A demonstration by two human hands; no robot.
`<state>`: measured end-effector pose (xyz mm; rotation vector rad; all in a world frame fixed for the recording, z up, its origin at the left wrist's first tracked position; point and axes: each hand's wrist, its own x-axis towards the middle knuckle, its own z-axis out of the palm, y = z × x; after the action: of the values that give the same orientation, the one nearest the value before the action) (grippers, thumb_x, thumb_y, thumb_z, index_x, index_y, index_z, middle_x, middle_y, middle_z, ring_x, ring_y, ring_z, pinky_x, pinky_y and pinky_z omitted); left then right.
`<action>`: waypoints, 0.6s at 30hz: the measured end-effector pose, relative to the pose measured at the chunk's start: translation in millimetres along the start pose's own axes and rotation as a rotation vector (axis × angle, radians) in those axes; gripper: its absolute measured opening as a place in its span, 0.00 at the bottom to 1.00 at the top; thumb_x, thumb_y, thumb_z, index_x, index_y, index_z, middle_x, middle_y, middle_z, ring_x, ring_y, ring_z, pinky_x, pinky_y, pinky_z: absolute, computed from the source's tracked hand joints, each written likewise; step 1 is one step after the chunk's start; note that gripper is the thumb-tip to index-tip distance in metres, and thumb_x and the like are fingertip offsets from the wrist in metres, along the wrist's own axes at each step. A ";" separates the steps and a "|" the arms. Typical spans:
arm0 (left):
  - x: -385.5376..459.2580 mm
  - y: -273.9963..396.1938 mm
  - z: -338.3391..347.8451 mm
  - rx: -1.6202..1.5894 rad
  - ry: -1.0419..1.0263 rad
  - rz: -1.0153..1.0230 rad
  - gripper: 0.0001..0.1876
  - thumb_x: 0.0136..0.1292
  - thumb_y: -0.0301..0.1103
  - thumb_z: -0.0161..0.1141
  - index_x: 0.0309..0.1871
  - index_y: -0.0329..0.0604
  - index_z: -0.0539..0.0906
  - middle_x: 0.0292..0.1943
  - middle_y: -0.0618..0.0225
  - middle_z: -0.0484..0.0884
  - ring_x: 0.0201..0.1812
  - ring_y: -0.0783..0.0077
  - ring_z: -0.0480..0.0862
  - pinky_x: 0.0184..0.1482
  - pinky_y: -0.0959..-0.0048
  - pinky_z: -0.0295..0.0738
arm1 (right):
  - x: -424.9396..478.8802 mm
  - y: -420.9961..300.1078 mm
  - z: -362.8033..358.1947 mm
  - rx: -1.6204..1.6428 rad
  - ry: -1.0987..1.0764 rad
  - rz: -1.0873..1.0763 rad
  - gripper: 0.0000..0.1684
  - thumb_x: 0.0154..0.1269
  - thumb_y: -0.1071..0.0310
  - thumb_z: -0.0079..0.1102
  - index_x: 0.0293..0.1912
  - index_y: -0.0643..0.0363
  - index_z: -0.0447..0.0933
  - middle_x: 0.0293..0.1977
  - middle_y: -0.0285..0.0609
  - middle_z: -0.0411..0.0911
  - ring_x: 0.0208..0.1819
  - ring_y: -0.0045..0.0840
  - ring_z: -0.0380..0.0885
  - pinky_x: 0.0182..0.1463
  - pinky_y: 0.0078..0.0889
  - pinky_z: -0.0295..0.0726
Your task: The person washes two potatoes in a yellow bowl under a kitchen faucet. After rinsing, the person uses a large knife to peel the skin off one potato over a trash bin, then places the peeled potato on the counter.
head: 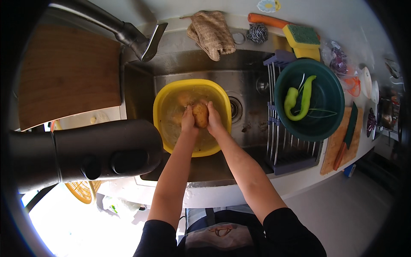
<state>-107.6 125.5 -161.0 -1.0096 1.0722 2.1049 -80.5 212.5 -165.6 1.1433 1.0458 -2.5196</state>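
Observation:
Between my two hands is a potato [201, 115], raised over a yellow plastic basin [160, 141] of cloudy water. My left hand [188, 119] grips its left side, and my right hand [213, 118] presses against its right side. More potatoes [185, 98] lie in the water behind my hands, partly blurred by the murk. The basin stands in a stainless steel sink [247, 80], just left of the drain [236, 109].
A black faucet [128, 151] reaches in from the left. On a sink rack [276, 160] stands a green basin [334, 123] with green peppers [307, 96]. Farther right, a knife [348, 138] lies on a cutting board [329, 157]. A brown cloth [213, 33], steel wool [257, 32] and sponges [301, 37] line the back.

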 end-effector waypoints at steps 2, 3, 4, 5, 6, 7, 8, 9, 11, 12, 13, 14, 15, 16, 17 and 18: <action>9.1 1.2 -11.7 -0.072 -0.032 -0.033 0.22 0.65 0.44 0.45 0.58 0.43 0.63 0.54 0.62 0.67 0.54 0.64 0.69 0.55 0.65 0.65 | 8.8 3.8 -5.7 0.073 -0.026 0.094 0.27 0.63 0.56 0.44 0.60 0.53 0.57 0.56 0.44 0.61 0.56 0.31 0.63 0.56 0.31 0.65; 11.0 2.3 -13.0 -0.094 -0.042 -0.056 0.22 0.66 0.44 0.44 0.58 0.42 0.62 0.54 0.62 0.67 0.54 0.64 0.69 0.55 0.64 0.66 | 11.7 3.0 -5.7 0.078 -0.006 0.145 0.29 0.63 0.57 0.46 0.61 0.53 0.55 0.56 0.44 0.60 0.56 0.31 0.63 0.56 0.30 0.64; 12.1 3.5 -14.9 -0.117 -0.052 -0.078 0.22 0.66 0.44 0.44 0.59 0.41 0.62 0.55 0.62 0.66 0.54 0.63 0.69 0.55 0.64 0.66 | 13.1 3.3 -5.6 0.082 0.012 0.196 0.30 0.62 0.57 0.48 0.61 0.52 0.54 0.57 0.44 0.59 0.57 0.31 0.62 0.56 0.30 0.64; 11.2 4.5 -18.4 -0.086 -0.076 -0.096 0.22 0.66 0.44 0.44 0.58 0.42 0.62 0.54 0.62 0.67 0.54 0.63 0.69 0.54 0.64 0.66 | 11.0 7.3 -4.4 -0.053 -0.035 0.124 0.30 0.61 0.58 0.49 0.61 0.52 0.54 0.56 0.44 0.59 0.56 0.30 0.62 0.56 0.30 0.64; 8.7 6.0 -18.0 -0.057 -0.104 -0.118 0.22 0.65 0.44 0.45 0.58 0.43 0.63 0.54 0.62 0.67 0.54 0.64 0.69 0.54 0.63 0.66 | 5.0 8.9 -0.7 -0.190 -0.079 0.050 0.31 0.60 0.59 0.50 0.61 0.52 0.54 0.56 0.44 0.60 0.56 0.30 0.63 0.56 0.29 0.64; 6.8 7.4 -16.9 -0.029 -0.133 -0.139 0.22 0.65 0.45 0.46 0.58 0.44 0.63 0.53 0.63 0.67 0.53 0.64 0.69 0.54 0.63 0.67 | -0.8 9.1 1.7 -0.328 -0.123 -0.025 0.31 0.60 0.61 0.52 0.61 0.52 0.54 0.55 0.43 0.60 0.56 0.30 0.63 0.55 0.29 0.64; 5.6 10.1 -15.8 0.006 -0.146 -0.185 0.22 0.64 0.45 0.47 0.57 0.45 0.64 0.53 0.63 0.68 0.53 0.65 0.70 0.54 0.63 0.67 | -5.7 6.7 1.8 -0.405 -0.173 -0.141 0.31 0.59 0.62 0.53 0.61 0.52 0.54 0.55 0.43 0.60 0.56 0.30 0.63 0.55 0.28 0.64; -4.6 19.0 -7.3 0.042 -0.159 -0.230 0.22 0.63 0.46 0.48 0.57 0.46 0.64 0.52 0.64 0.69 0.53 0.65 0.70 0.53 0.63 0.67 | -11.9 3.0 2.0 -0.480 -0.224 -0.258 0.32 0.58 0.63 0.54 0.60 0.52 0.54 0.55 0.43 0.60 0.56 0.29 0.62 0.55 0.27 0.65; -5.5 19.6 -3.6 0.044 -0.192 -0.281 0.23 0.62 0.48 0.49 0.56 0.48 0.65 0.51 0.65 0.69 0.52 0.66 0.71 0.52 0.63 0.68 | -19.2 0.9 3.6 -0.570 -0.219 -0.389 0.31 0.58 0.62 0.54 0.59 0.53 0.56 0.54 0.43 0.61 0.55 0.29 0.63 0.53 0.26 0.65; -4.1 17.8 -3.1 0.008 -0.208 -0.281 0.23 0.62 0.49 0.49 0.56 0.49 0.65 0.51 0.65 0.70 0.51 0.66 0.71 0.52 0.64 0.68 | -21.9 2.2 8.9 -0.584 -0.170 -0.403 0.29 0.59 0.61 0.53 0.58 0.53 0.58 0.53 0.43 0.62 0.54 0.28 0.64 0.53 0.26 0.66; -3.0 16.3 -3.3 -0.028 -0.225 -0.281 0.23 0.62 0.50 0.49 0.56 0.50 0.66 0.51 0.66 0.70 0.51 0.67 0.71 0.51 0.64 0.69 | -23.5 2.7 13.9 -0.598 -0.120 -0.417 0.27 0.60 0.60 0.53 0.58 0.54 0.59 0.53 0.42 0.63 0.53 0.28 0.65 0.52 0.25 0.66; -2.6 14.7 -4.4 -0.012 -0.198 -0.265 0.22 0.62 0.50 0.48 0.56 0.50 0.66 0.50 0.66 0.70 0.51 0.67 0.71 0.50 0.65 0.69 | -23.7 1.8 18.4 -0.553 -0.054 -0.389 0.24 0.61 0.60 0.51 0.55 0.55 0.63 0.50 0.42 0.66 0.51 0.28 0.66 0.51 0.25 0.66; -9.9 16.3 3.4 0.007 -0.173 -0.255 0.22 0.63 0.50 0.47 0.56 0.50 0.66 0.50 0.66 0.70 0.51 0.67 0.72 0.49 0.66 0.69 | -23.0 -0.3 22.1 -0.506 0.019 -0.361 0.21 0.62 0.59 0.50 0.52 0.55 0.66 0.48 0.42 0.68 0.49 0.27 0.68 0.51 0.25 0.67; -14.5 15.6 8.9 0.027 -0.148 -0.244 0.21 0.63 0.50 0.46 0.55 0.50 0.66 0.49 0.65 0.71 0.50 0.67 0.72 0.49 0.66 0.70 | -21.4 -2.5 24.3 -0.458 0.091 -0.333 0.18 0.63 0.58 0.49 0.50 0.56 0.69 0.46 0.41 0.70 0.48 0.27 0.69 0.50 0.25 0.67; -13.6 10.8 10.1 0.043 -0.107 -0.193 0.21 0.64 0.50 0.45 0.55 0.50 0.66 0.48 0.66 0.71 0.50 0.67 0.72 0.48 0.67 0.70 | -15.8 -0.8 22.1 -0.447 0.112 -0.324 0.17 0.64 0.58 0.47 0.47 0.57 0.71 0.44 0.41 0.72 0.46 0.26 0.69 0.49 0.25 0.67; -11.7 5.3 9.1 0.056 -0.065 -0.139 0.20 0.64 0.50 0.44 0.55 0.50 0.66 0.47 0.66 0.71 0.49 0.67 0.72 0.48 0.67 0.70 | -11.0 -1.1 22.4 -0.438 0.129 -0.315 0.17 0.65 0.57 0.46 0.44 0.58 0.73 0.41 0.40 0.73 0.45 0.25 0.70 0.48 0.26 0.68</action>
<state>-108.4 128.8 -145.7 -0.9537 0.9946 1.9722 -86.6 197.1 -146.9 1.0871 1.8267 -2.2670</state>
